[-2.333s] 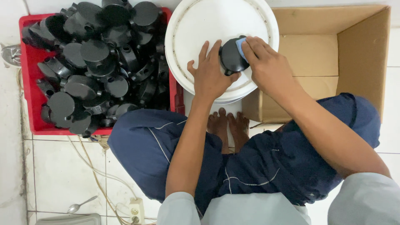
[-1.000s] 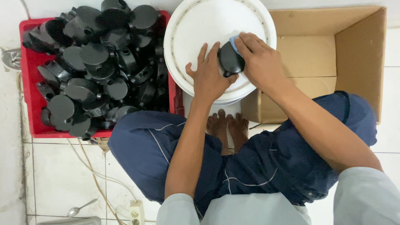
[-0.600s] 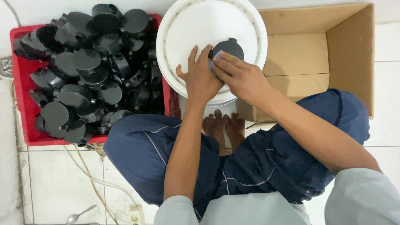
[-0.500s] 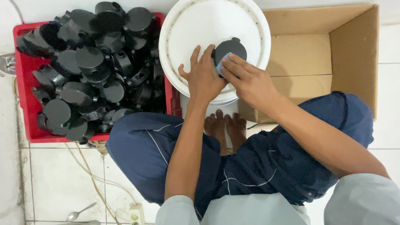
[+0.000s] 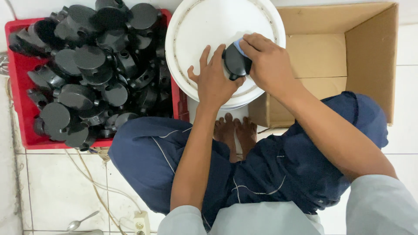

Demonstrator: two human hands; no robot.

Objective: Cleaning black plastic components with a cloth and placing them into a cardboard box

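Note:
A round black plastic box (image 5: pixel 235 62) stands tilted on its edge on the white bucket lid (image 5: pixel 204 30). My left hand (image 5: pixel 213 80) steadies the box from the left, fingers spread on the lid. My right hand (image 5: pixel 267 61) presses a small blue pad (image 5: pixel 237 44) against the box's right side. The pad is mostly hidden under my fingers.
A red crate (image 5: pixel 19 69) at the left is heaped with several black round boxes (image 5: pixel 87 65). An open cardboard box (image 5: pixel 344 56) stands at the right. My crossed legs in blue trousers (image 5: pixel 270 174) and bare feet (image 5: pixel 235 130) are below. A cable, a socket strip (image 5: pixel 139 219) and a spoon (image 5: pixel 80 221) lie on the tiled floor.
The black box has been tipped from lying flat onto its edge. My right hand has shifted with the blue pad around to its right side. My left hand stays beside it.

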